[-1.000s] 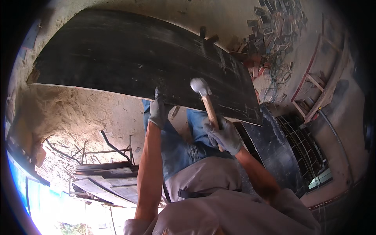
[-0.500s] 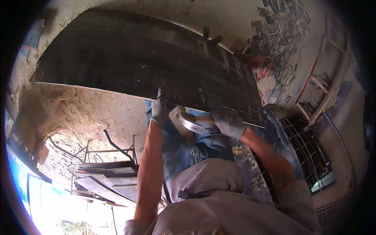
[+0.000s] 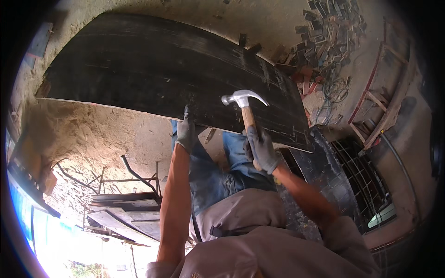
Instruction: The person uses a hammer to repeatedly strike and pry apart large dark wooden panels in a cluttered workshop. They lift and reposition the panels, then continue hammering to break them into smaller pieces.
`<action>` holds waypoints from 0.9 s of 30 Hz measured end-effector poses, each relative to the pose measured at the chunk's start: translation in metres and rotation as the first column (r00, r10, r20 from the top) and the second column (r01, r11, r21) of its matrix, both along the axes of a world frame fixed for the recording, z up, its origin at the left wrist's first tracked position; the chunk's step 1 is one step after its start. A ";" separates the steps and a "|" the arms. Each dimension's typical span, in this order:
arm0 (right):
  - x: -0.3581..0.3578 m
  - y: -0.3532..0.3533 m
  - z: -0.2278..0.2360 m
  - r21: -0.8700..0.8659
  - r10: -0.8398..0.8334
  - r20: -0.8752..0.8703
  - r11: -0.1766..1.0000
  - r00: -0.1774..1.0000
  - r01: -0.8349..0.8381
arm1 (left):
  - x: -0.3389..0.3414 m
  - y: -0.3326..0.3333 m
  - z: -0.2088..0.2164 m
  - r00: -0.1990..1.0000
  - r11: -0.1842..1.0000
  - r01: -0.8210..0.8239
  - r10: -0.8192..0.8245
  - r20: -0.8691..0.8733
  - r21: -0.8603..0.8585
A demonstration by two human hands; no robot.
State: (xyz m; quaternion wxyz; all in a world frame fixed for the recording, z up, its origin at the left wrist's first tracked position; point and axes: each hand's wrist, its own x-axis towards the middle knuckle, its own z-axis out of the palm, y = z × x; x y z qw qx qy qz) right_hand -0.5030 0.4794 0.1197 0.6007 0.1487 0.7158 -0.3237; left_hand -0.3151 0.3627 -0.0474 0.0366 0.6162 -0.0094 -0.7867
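Observation:
A large dark panel with a pale near edge stretches out in front of me. My left hand, in a grey glove, grips that near edge, with its index finger lying on the top face and the other fingers hidden under it. Wrapped round the wooden handle of a claw hammer is my gloved right hand. The hammer stands head up over the panel's near edge, its claw pointing right and its striking face left.
At the far right small wood offcuts lie heaped, with tangled wire below them. A wooden frame and a metal grid are on the right. Stacked boards lie at the lower left near bent metal bars.
My right hand has swung the hammer up from below the panel's edge, turning its head from low left to upright above the panel. The left hand stays nearly in place.

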 end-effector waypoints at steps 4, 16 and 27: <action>0.046 0.029 0.007 0.019 0.022 -0.129 1.000 0.991 -0.020 | 0.007 0.009 -0.013 0.999 1.000 -0.018 0.018 -0.031 -0.005; 0.120 0.038 -0.032 0.038 0.125 -0.373 0.992 0.919 -0.120 | 0.002 0.005 -0.009 0.998 0.999 -0.038 0.037 -0.043 -0.023; 0.075 0.011 -0.025 0.053 0.425 -0.549 0.877 0.720 -0.478 | 0.006 0.007 -0.016 0.995 1.000 0.010 -0.008 -0.103 0.015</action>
